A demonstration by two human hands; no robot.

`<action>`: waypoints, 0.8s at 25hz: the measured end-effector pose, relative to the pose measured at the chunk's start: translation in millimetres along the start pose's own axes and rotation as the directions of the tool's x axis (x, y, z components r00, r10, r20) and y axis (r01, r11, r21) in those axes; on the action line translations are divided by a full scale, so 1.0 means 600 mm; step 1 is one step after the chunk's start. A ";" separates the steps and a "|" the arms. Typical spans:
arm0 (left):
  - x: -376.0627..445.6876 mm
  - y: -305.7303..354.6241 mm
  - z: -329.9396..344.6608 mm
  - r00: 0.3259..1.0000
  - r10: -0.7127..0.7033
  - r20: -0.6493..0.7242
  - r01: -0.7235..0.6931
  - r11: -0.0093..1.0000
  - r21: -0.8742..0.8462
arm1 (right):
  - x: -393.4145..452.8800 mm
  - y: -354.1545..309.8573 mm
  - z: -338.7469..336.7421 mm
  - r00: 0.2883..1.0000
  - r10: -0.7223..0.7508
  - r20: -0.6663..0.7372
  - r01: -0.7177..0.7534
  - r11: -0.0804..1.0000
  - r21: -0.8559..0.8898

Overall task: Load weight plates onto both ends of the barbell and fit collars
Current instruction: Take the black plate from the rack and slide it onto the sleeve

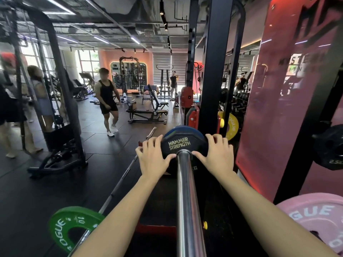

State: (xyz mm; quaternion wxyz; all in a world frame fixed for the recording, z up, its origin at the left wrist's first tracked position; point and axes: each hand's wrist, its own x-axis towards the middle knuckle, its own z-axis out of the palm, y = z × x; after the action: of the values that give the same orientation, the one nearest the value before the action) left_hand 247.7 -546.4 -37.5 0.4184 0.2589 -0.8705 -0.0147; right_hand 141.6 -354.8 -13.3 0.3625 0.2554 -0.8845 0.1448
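A chrome barbell sleeve [187, 197] runs straight away from me up the middle of the view. A black Hammer Strength plate [181, 143] sits on it, with a blue plate [182, 129] right behind. My left hand [153, 154] grips the black plate's left edge, thumb near the sleeve. My right hand [216, 153] grips its right edge the same way. No collar shows on the sleeve.
A second barbell [118, 184] lies on the floor at left with a green 10 plate [72, 227]. A pink plate [319, 221] sits lower right, a black 2.5 plate [330, 147] and a yellow plate [231, 126] on storage pegs. Black rack uprights [213, 71] stand ahead. People stand at left.
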 end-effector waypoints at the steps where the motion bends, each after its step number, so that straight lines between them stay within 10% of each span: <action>1: 0.009 -0.001 0.007 1.000 0.011 0.007 -0.011 1.000 -0.004 | 0.007 -0.002 0.006 1.000 0.012 0.005 -0.012 1.000 0.002; 20: -0.035 -0.041 -0.077 0.993 0.088 -0.083 -0.093 0.994 -0.058 | -0.063 -0.037 -0.083 0.991 0.018 -0.130 -0.013 0.999 0.036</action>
State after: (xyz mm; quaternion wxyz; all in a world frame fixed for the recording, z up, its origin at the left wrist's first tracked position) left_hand 303.2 -549.1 -28.5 0.4611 0.2063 -0.8630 -0.0120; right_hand 205.2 -338.2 -3.8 0.4139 0.2449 -0.8582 0.1795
